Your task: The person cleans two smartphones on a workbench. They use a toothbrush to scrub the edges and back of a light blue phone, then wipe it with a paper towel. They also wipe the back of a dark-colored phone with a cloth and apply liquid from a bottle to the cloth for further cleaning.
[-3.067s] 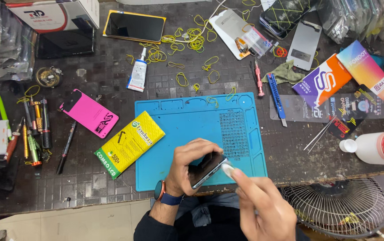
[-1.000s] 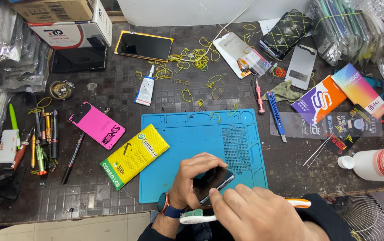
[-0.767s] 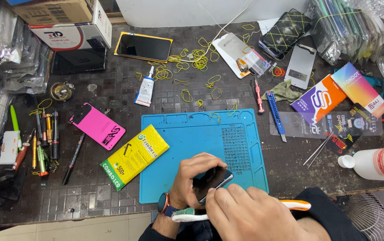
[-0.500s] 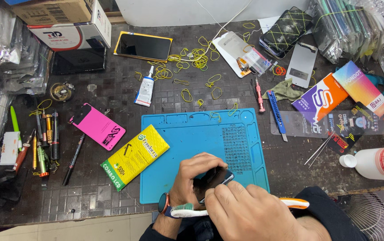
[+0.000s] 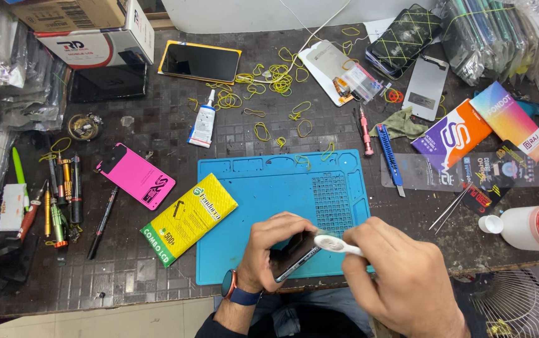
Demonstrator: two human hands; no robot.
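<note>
My left hand point(image 5: 268, 250) grips a dark phone point(image 5: 293, 255) at the near edge of the blue silicone work mat point(image 5: 263, 188), tilted on its side. My right hand point(image 5: 401, 278) holds a white toothbrush point(image 5: 338, 245) with its head against the phone's upper edge. A dark watch with a blue strap sits on my left wrist. Much of the phone is hidden by my fingers.
A yellow-green flat box point(image 5: 189, 216) and a pink phone cover point(image 5: 135, 176) lie left of the mat. Yellow rubber bands point(image 5: 275, 78), a glue tube point(image 5: 203, 121), a blue cutter point(image 5: 389, 157), screwdriver point(image 5: 364, 131), tweezers point(image 5: 448, 209) and a white bottle point(image 5: 532, 226) lie around. A small fan point(image 5: 510, 303) stands at lower right.
My right hand has shifted right and turned, so the toothbrush head now rests on the phone's top edge instead of lying below it. The left hand keeps holding the phone.
</note>
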